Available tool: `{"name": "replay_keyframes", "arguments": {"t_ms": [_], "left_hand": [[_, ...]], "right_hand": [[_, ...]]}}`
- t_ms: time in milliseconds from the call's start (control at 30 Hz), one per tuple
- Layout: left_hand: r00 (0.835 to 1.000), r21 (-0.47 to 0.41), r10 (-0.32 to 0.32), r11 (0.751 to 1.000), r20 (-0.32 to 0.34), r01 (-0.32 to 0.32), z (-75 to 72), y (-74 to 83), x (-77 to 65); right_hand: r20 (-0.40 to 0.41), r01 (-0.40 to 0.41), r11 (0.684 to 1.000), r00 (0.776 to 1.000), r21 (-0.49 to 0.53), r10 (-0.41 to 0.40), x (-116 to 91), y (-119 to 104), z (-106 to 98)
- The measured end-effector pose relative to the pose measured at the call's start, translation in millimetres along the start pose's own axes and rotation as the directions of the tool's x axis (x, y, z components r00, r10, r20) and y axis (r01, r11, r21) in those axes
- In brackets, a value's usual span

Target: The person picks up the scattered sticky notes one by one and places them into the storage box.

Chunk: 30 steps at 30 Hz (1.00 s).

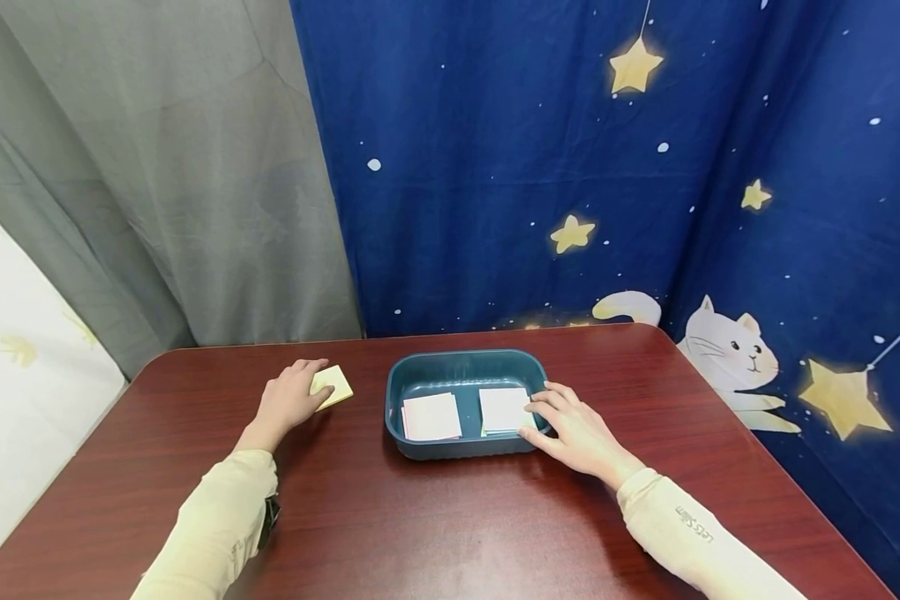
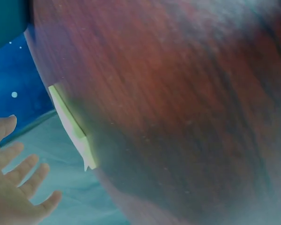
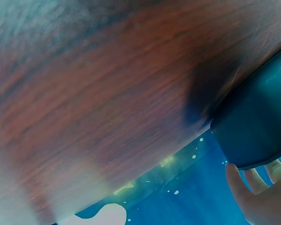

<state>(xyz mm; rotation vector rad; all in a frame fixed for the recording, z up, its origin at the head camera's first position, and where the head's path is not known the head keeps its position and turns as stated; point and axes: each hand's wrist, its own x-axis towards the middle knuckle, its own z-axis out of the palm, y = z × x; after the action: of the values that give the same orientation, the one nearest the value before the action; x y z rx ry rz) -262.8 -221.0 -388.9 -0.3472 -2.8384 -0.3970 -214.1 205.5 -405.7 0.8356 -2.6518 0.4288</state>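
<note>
A dark teal plastic basin point(image 1: 465, 448) stands on the table with two stacks of paper squares inside. The left stack point(image 1: 432, 417) is whitish with pink edges; the right stack point(image 1: 504, 410) is white with green edges. My right hand point(image 1: 570, 429) is at the basin's right end, its fingers spread over the rim beside the right stack. A pad of yellow sticky notes point(image 1: 333, 387) lies on the table left of the basin. Above that pad hovers my left hand point(image 1: 288, 396), fingers spread and apart from it in the left wrist view, holding nothing.
The reddish-brown wooden table point(image 1: 420, 525) has rounded far corners. Behind it hang a grey curtain point(image 1: 195, 167) and a blue curtain point(image 1: 480, 167) with stars and a cat. A dark band point(image 1: 268, 521) shows at the left sleeve.
</note>
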Motion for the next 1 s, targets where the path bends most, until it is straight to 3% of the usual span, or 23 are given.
{"name": "replay_keyframes", "arguments": {"t_ms": [433, 667, 1000], "left_hand": [[0.993, 0.013, -0.077, 0.997, 0.09, 0.076, 14.3, -14.3, 0.3], [0.978, 0.027, -0.113, 0.994, 0.177, 0.11, 18.2, -17.6, 1.7], [0.959, 0.031, -0.155, 0.988, 0.237, 0.152, 20.8, -20.3, 3.5]], "right_hand": [[-0.009, 0.001, 1.0, 1.0, -0.002, -0.001, -0.6, 0.0, 0.7], [-0.009, -0.002, 1.0, 1.0, -0.005, 0.002, -0.9, 0.2, 0.5], [-0.006, 0.0, 1.0, 1.0, 0.002, 0.0, -0.4, -0.3, 0.5]]}}
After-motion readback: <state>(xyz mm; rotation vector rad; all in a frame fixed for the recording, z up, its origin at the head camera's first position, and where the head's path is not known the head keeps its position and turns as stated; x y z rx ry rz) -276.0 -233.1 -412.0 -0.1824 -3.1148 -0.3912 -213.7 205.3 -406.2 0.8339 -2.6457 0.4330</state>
